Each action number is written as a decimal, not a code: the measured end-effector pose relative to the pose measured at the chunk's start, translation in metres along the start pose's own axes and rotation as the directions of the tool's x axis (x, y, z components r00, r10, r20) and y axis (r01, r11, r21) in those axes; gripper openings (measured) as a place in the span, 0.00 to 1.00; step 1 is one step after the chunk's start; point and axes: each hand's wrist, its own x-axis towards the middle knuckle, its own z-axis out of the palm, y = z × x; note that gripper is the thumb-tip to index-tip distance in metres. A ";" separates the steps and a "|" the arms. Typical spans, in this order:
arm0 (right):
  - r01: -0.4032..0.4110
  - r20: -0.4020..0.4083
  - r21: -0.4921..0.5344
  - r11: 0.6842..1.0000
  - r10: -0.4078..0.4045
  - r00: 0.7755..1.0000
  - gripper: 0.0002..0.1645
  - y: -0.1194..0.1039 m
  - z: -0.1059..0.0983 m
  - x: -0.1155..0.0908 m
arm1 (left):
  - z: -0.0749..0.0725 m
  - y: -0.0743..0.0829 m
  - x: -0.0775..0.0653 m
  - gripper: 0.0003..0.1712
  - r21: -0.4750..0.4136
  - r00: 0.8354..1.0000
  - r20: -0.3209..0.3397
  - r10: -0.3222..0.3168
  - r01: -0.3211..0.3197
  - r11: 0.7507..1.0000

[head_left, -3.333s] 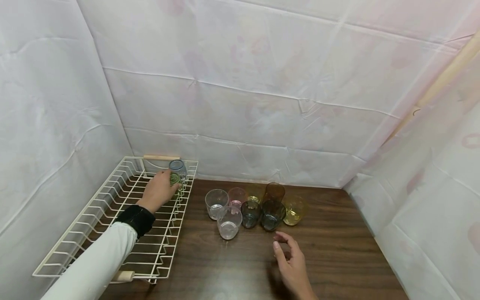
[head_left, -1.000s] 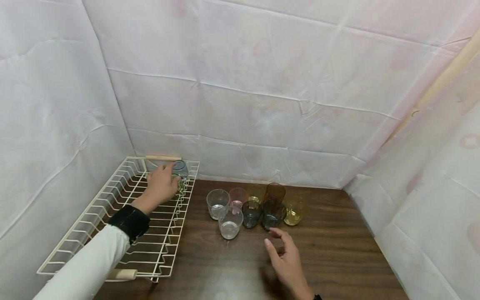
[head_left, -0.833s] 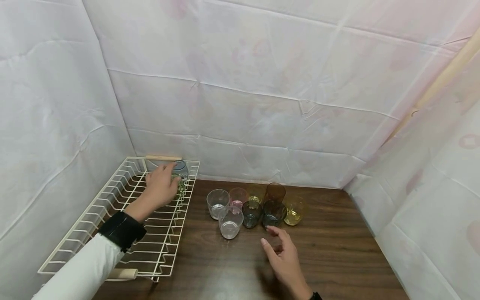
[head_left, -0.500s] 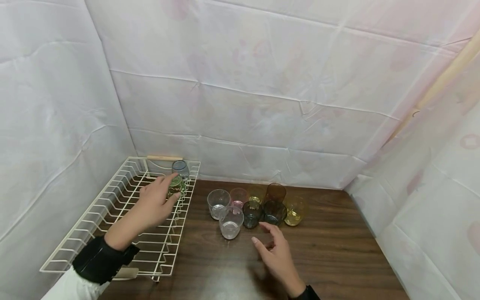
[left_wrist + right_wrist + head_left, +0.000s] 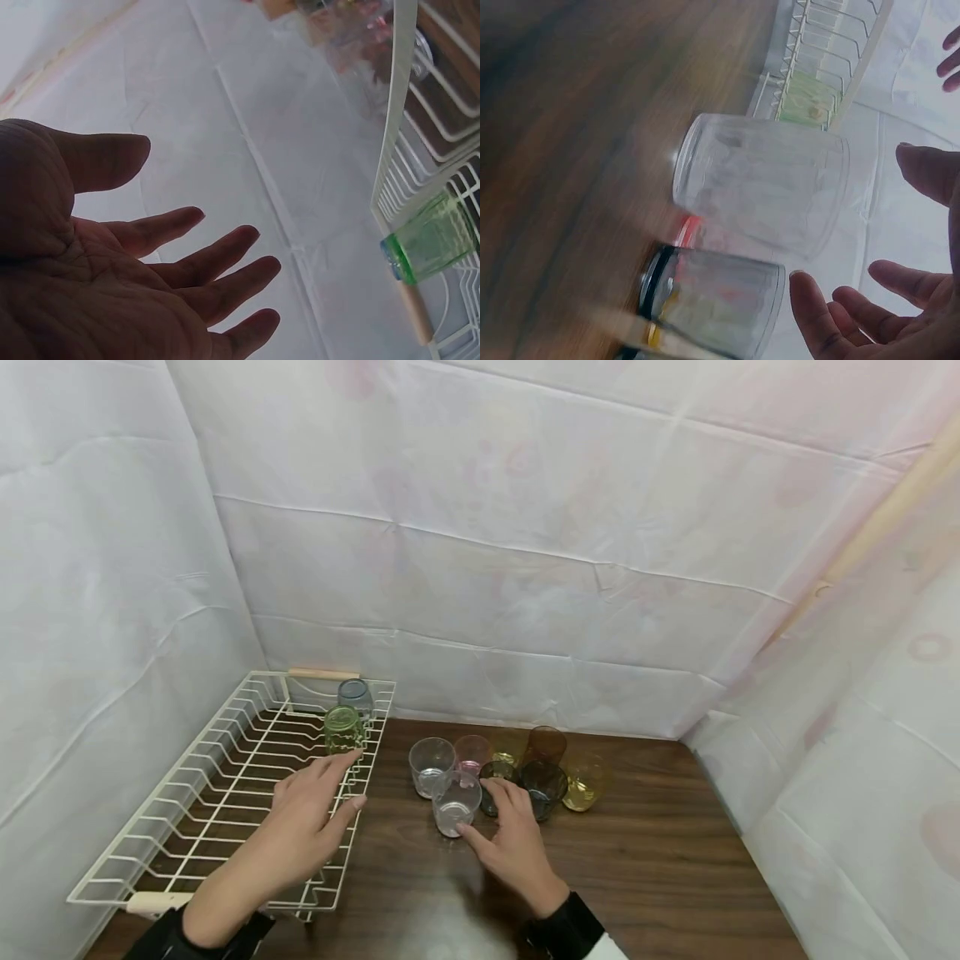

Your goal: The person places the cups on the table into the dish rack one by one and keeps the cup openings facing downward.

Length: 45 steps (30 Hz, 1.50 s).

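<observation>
My left hand (image 5: 300, 818) hovers over the white wire dish rack with fingers spread and nothing in it. Upside down in the rack's far right corner stand a green glass (image 5: 342, 729) and, behind it, a blue glass (image 5: 355, 695). On the table, my right hand (image 5: 513, 843) is at the front clear glass (image 5: 456, 806), thumb near its side and fingers by the dark grey glass (image 5: 497, 772). In the right wrist view a gap shows between the fingers and the clear glass (image 5: 761, 184), which stands upright.
Close around stand another clear glass (image 5: 432, 767), a pink glass (image 5: 472, 752), a second dark glass (image 5: 543, 787), an amber glass (image 5: 546, 743) and yellow glasses (image 5: 582, 785). The dish rack (image 5: 202, 835) has wooden handles. White cloth walls enclose the brown wooden table (image 5: 660, 860).
My left hand has let go of the green glass, leaving it in the rack, and drawn back toward me. My right hand has moved left and forward to the front clear glass.
</observation>
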 end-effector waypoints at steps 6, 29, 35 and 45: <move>0.027 0.056 -0.052 0.998 -0.024 0.998 0.46 -0.013 0.014 0.017 | 0.009 -0.001 -0.018 0.34 -0.043 0.999 -0.034 -0.016 0.014 0.999; -0.029 0.100 -0.259 0.966 0.056 0.993 0.49 -0.018 0.035 0.035 | 0.042 0.005 -0.040 0.41 -0.204 0.984 -0.081 -0.161 0.142 0.969; -0.043 0.136 -0.274 0.961 0.083 0.987 0.52 -0.019 0.033 0.038 | 0.043 0.006 -0.041 0.41 -0.208 0.982 -0.097 -0.161 0.139 0.968; -0.033 0.171 -0.292 0.956 0.086 0.981 0.53 -0.020 0.031 0.041 | 0.045 0.005 -0.043 0.42 -0.212 0.984 -0.085 -0.160 0.139 0.967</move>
